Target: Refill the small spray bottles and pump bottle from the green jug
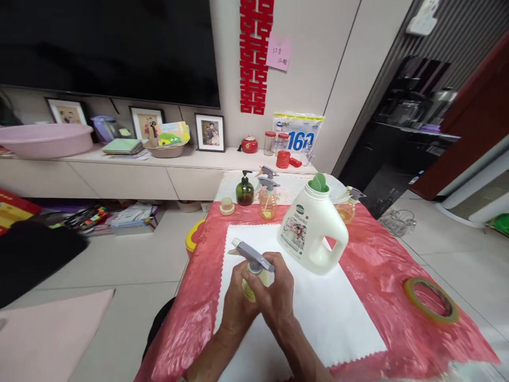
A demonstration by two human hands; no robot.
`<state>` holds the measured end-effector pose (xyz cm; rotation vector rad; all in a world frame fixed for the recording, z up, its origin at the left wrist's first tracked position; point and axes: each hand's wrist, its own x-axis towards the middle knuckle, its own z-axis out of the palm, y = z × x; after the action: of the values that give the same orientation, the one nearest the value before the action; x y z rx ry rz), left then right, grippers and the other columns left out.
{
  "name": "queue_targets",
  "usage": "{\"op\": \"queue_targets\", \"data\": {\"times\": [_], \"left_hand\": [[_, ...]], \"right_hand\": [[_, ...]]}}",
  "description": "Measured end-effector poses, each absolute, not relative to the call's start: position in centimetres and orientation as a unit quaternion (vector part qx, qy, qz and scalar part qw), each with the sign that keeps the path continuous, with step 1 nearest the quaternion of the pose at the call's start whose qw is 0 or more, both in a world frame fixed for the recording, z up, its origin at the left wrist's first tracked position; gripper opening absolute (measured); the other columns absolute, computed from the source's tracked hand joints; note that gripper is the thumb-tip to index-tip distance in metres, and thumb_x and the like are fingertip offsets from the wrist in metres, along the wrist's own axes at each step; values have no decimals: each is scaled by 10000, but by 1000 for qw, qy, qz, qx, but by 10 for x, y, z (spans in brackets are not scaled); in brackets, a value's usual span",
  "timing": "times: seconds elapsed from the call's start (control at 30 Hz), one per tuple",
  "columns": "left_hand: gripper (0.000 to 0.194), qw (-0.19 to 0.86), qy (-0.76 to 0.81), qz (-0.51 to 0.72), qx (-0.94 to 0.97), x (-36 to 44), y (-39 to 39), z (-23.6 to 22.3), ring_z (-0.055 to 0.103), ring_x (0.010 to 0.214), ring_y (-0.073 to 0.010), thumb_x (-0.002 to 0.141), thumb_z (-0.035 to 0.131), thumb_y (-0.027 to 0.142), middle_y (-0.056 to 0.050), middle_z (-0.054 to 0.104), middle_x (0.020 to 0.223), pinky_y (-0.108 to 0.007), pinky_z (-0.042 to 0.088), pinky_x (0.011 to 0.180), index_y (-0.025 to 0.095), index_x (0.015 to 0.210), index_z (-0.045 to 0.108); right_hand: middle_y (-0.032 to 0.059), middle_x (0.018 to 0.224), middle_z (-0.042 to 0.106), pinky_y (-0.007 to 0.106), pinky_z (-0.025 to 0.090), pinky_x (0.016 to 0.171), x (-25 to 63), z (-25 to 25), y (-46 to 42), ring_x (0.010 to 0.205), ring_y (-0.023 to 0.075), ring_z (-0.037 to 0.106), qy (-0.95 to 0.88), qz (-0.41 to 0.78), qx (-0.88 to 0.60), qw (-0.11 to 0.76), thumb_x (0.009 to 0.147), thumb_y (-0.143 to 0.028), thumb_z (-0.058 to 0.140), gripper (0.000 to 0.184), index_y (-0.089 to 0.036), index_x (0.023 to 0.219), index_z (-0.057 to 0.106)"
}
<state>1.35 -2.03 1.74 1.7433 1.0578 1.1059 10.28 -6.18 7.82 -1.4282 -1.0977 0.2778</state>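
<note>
A small clear spray bottle (249, 291) with a grey trigger head is held between both hands above the white cloth (330, 318). My left hand (234, 303) is wrapped round the bottle's body, hiding much of it. My right hand (279, 289) grips around the collar, just under the grey head, fingers closed. Beyond them stands a large white detergent jug (314, 225) with a handle and a green spout in its open mouth. Behind it are another spray bottle (268, 204) with yellowish liquid, a dark green pump bottle (244, 190) and a pale cap (227, 206).
Red plastic sheeting (186, 329) covers the table. A tape roll (431, 300) lies at the right. One more spray bottle (347, 209) stands behind the jug. Along the wall, a low cabinet (119, 178) carries picture frames, a pink basin (45, 140) and red-lidded jars.
</note>
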Motion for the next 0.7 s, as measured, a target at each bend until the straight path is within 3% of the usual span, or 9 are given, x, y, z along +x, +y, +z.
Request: {"op": "queue_targets", "data": {"times": [0.13, 0.3, 0.4, 0.53, 0.7], "left_hand": [[465, 343, 405, 449, 719, 14, -22, 24, 681, 1025, -319, 743, 716, 389, -113, 705, 1126, -475, 581, 908, 211, 1162, 622], [408, 370, 382, 419, 736, 19, -22, 35, 697, 875, -282, 698, 761, 397, -65, 728, 971, -424, 604, 807, 224, 1052, 659], [363, 358, 393, 399, 747, 20, -22, 37, 703, 917, -294, 739, 738, 386, -52, 738, 936, -453, 593, 865, 244, 1066, 669], [344, 331, 385, 384, 771, 20, -23, 35, 686, 1010, -336, 749, 716, 355, -73, 746, 987, -521, 556, 957, 251, 1075, 683], [377, 366, 386, 393, 750, 19, -22, 36, 659, 1030, -356, 744, 721, 391, -84, 731, 1037, -547, 544, 953, 258, 1095, 689]], "right_hand": [[36, 970, 648, 344, 503, 808, 110, 80, -64, 887, 199, 620, -519, 146, -588, 603, 824, -336, 704, 238, -222, 1012, 613], [52, 1088, 674, 368, 512, 929, 129, 83, -64, 1027, 223, 630, -572, 258, -530, 570, 901, -379, 648, 265, -236, 1123, 668], [58, 1129, 678, 388, 532, 944, 137, 84, -64, 1072, 238, 633, -584, 327, -504, 545, 949, -397, 586, 286, -250, 1171, 688], [87, 1283, 587, 448, 488, 1040, 134, 75, -64, 1211, 278, 565, -556, 327, -513, 566, 869, -442, 698, 420, -266, 1250, 667], [82, 1255, 608, 443, 517, 1001, 122, 61, -60, 1121, 234, 617, -490, 302, -530, 623, 823, -367, 771, 672, -301, 1434, 499]]}}
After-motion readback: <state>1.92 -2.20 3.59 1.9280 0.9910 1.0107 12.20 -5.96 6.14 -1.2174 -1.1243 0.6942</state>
